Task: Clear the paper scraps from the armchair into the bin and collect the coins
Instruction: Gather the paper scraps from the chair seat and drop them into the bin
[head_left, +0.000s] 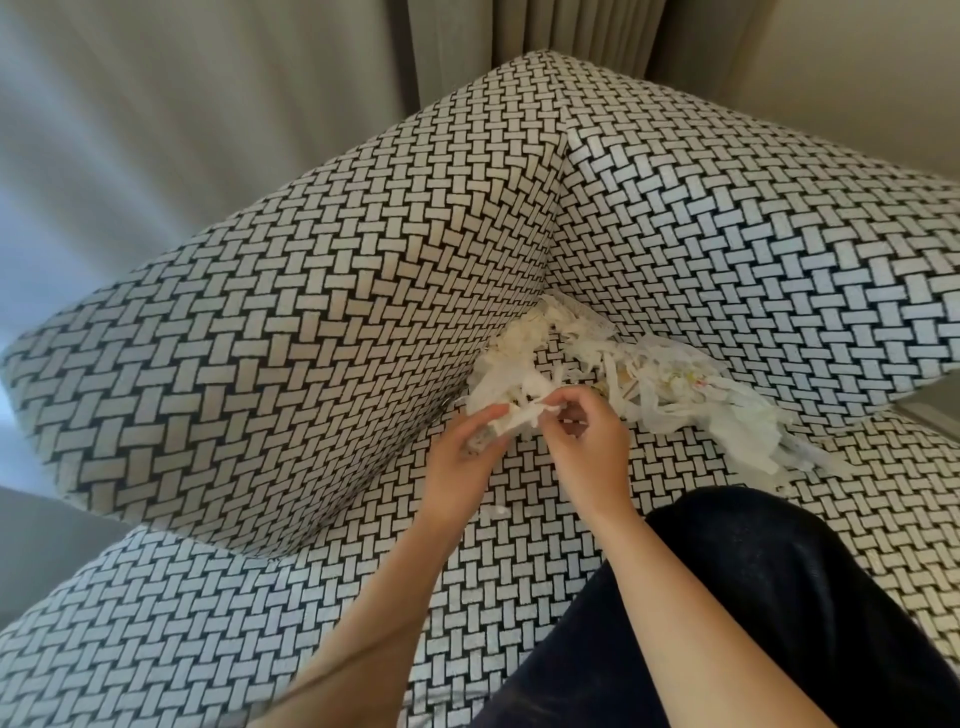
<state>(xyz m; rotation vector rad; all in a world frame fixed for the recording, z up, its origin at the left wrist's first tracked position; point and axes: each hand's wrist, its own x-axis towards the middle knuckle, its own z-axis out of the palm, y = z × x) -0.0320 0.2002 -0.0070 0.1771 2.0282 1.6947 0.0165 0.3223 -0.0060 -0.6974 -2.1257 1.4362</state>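
An armchair (291, 322) in black-and-white woven fabric fills the view. A heap of white paper scraps (670, 395) lies in the seat's back corner, trailing right along the backrest. My left hand (460, 467) and my right hand (587, 441) meet at the near edge of the heap. Both pinch the same white scrap (519, 418) between them. Something small and patterned shows inside my left hand's curled fingers; I cannot tell what it is. No coins and no bin are in view.
A small loose scrap (498, 512) lies on the seat under my left wrist. My dark-clothed knee (769, 597) rests on the seat at the lower right. Grey curtains (208, 104) hang behind the chair.
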